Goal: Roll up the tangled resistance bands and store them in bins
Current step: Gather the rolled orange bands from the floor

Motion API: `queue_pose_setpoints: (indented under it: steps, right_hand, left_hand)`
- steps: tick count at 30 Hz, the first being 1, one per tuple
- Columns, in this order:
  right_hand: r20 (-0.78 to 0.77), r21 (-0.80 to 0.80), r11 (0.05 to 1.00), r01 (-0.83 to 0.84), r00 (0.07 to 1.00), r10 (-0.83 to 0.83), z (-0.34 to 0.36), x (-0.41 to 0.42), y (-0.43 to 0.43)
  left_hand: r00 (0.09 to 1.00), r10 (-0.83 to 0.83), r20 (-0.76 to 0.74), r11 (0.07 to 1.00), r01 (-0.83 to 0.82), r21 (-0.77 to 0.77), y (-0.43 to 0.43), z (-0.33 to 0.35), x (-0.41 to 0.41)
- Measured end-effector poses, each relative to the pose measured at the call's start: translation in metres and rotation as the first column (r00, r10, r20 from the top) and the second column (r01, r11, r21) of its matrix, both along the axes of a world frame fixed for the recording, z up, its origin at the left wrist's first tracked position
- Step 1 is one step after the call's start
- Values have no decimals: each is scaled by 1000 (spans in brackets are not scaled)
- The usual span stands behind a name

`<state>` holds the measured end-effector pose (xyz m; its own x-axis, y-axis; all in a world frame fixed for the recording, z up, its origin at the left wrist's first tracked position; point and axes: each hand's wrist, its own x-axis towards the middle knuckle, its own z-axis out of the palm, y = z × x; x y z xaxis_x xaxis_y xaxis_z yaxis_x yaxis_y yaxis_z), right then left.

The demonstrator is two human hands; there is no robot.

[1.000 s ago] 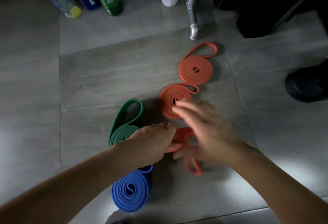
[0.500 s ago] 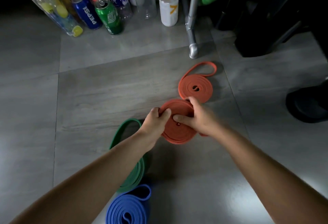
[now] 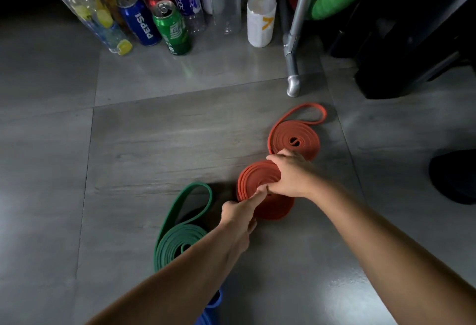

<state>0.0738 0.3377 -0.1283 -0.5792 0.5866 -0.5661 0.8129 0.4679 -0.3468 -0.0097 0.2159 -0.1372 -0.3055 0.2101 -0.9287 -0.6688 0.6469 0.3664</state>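
On the grey tiled floor, my right hand (image 3: 288, 175) grips the top of a coiled orange resistance band (image 3: 253, 179), which looks stacked on a second orange coil (image 3: 277, 207). My left hand (image 3: 240, 211) pinches the near edge of that coil. Another rolled orange band (image 3: 293, 140) with a loose loop lies just beyond. A rolled green band (image 3: 180, 242) with a loop lies to the left, partly under my left forearm. A blue band (image 3: 208, 314) peeks out at the bottom edge. No bin is in view.
Bottles and cans, among them a blue Pepsi can (image 3: 140, 24) and a green can (image 3: 172, 28), stand along the back. A metal pole foot (image 3: 293, 85) rests on the floor behind the bands. Dark objects (image 3: 412, 48) sit at the right.
Both hands came up from the red band near the blue roll to the orange coil. Now the right hand covers its top and the left pinches its near edge. The view tilted up.
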Motion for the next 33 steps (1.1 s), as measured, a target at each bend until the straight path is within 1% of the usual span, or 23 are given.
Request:
queue_pose_setpoints:
  steps: [2, 4, 5, 7, 9, 11, 14, 15, 16, 18, 19, 21, 22, 24, 25, 27, 28, 29, 30, 31, 32, 33]
  right_hand:
    - [-37, -84, 994, 74, 996, -77, -2, 4, -2]
    - [-101, -110, 986, 128, 985, -139, -4, 9, -6]
    - [-140, -113, 982, 152, 976, -168, -4, 12, -9]
    - [-216, -146, 968, 203, 948, -232, -2, 18, -17]
    - [-276, -163, 957, 241, 920, -279, 0, 22, -26]
    - [-319, -129, 960, 247, 907, -276, 6, 23, -32]
    - [-345, 30, 970, 240, 914, -215, 16, 29, -28]
    - [-368, 48, 970, 240, 907, -206, 21, 33, -25]
    - [-400, 17, 972, 236, 892, -210, 26, 38, -21]
    - [-440, -112, 981, 157, 877, -191, 38, 45, -19]
    - [-435, -129, 987, 97, 889, -144, 45, 46, -20]
    - [-368, -54, 998, 27, 929, -45, 51, 48, -22]
    - [-311, 1, 1000, 26, 950, -24, 53, 50, -21]
    - [-173, 134, 991, 16, 985, 8, 54, 53, -17]
    - [-127, 191, 982, 0, 992, 24, 54, 55, -14]
    - [-83, 220, 976, 1, 996, 18, 56, 58, -9]
    - [-106, 220, 975, 37, 994, -14, 59, 58, -8]
    - [-179, 230, 971, 73, 983, -32, 63, 56, -8]
    - [-273, 252, 965, 76, 962, -4, 65, 53, -9]
    - [-346, 278, 960, 41, 936, 60, 68, 48, -9]
    - [-380, 292, 956, -15, 916, 131, 70, 43, -9]
    - [-393, 273, 960, -60, 904, 169, 71, 39, -9]
  left_hand:
    - [995, -86, -50, 996, 87, 21, 0, 7, 1]
    - [958, -234, -169, 971, 238, 3, -4, 8, -1]
    - [936, -275, -220, 958, 286, 17, -6, 9, -2]
    - [929, -278, -245, 943, 313, 116, -9, 15, -1]
    - [907, -330, -262, 908, 381, 173, -11, 20, 0]
    - [860, -374, -347, 861, 461, 215, -12, 26, 1]
    - [795, -417, -440, 798, 552, 242, -10, 33, -9]
    - [745, -465, -478, 748, 619, 238, -9, 35, -13]
    - [665, -532, -524, 673, 708, 214, -6, 40, -17]
    - [460, -652, -603, 496, 860, 120, -1, 49, -22]
    - [357, -686, -634, 416, 907, 61, 2, 55, -24]
    - [196, -706, -680, 297, 954, -32, 9, 66, -27]
    - [143, -704, -696, 265, 962, -70, 12, 70, -29]
    - [70, -698, -713, 233, 963, -134, 18, 78, -33]
    - [37, -695, -718, 220, 962, -163, 19, 80, -35]
    - [-49, -688, -724, 171, 959, -227, 21, 84, -37]
    - [-106, -676, -729, 136, 955, -265, 22, 85, -38]
    - [-158, -657, -737, 102, 950, -294, 23, 86, -38]
    - [-196, -636, -747, 76, 947, -312, 24, 86, -37]
    - [-218, -614, -759, 60, 946, -320, 25, 87, -37]
    - [-217, -601, -769, 61, 947, -314, 26, 88, -36]
    - [-189, -610, -770, 84, 950, -299, 28, 89, -36]
